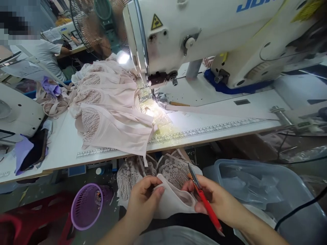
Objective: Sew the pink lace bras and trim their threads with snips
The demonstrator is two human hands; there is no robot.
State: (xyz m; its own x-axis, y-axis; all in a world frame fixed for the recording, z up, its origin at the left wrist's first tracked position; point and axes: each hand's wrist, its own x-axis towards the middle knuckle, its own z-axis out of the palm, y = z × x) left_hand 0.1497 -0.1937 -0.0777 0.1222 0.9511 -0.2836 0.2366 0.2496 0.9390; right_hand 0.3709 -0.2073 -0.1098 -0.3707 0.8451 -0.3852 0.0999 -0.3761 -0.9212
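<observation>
Over my lap lies a pale pink bra (170, 204) with lace cups. Its light edge is pinched between the thumb and fingers of my left hand (143, 197). My right hand (211, 195) holds red-handled snips (206, 207) against the palm, grey blades pointing up and away. The fingertips of that same hand also grip the right side of the bra. Behind both hands, the lace cups (172, 166) hang below the table edge. Part of the bra is hidden under my fingers.
A sewing machine (166, 37) with a lit needle area stands on the white table (61, 146). Several pink lace garments (114, 126) lie left of the needle. Below are a purple basket (87, 207) and a clear bin (255, 190). A person (43, 54) sits beyond the fan (102, 27).
</observation>
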